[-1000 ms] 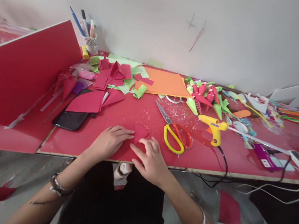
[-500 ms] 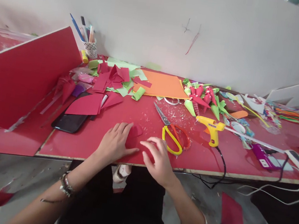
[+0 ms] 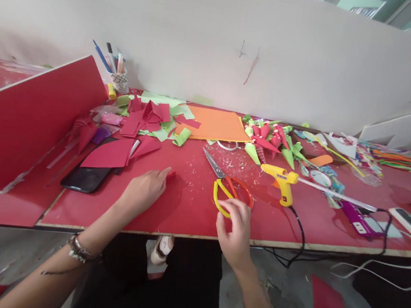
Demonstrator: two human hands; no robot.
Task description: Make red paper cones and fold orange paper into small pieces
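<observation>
My left hand (image 3: 143, 190) rests on the red table (image 3: 182, 211), its fingers closed over a small folded red paper piece (image 3: 171, 173) whose tip pokes out past the fingertips. My right hand (image 3: 235, 227) is to the right near the table's front edge. Its fingers curl onto the yellow and red handles of the scissors (image 3: 225, 189), which lie flat with the blades pointing to the back left. Small paper shavings are scattered around the scissors.
A yellow glue gun (image 3: 281, 176) with a black cord stands right of the scissors. Behind are an orange sheet (image 3: 213, 123), red and green paper cones (image 3: 267, 142) and red scraps (image 3: 109, 154). A black phone (image 3: 84, 178), a leaning red board (image 3: 25, 115) and a pen cup (image 3: 120, 81) are at left.
My right hand left the red paper piece and moved right onto the scissors' handles. My left hand drew the folded piece under its fingers. The view shifted slightly downward.
</observation>
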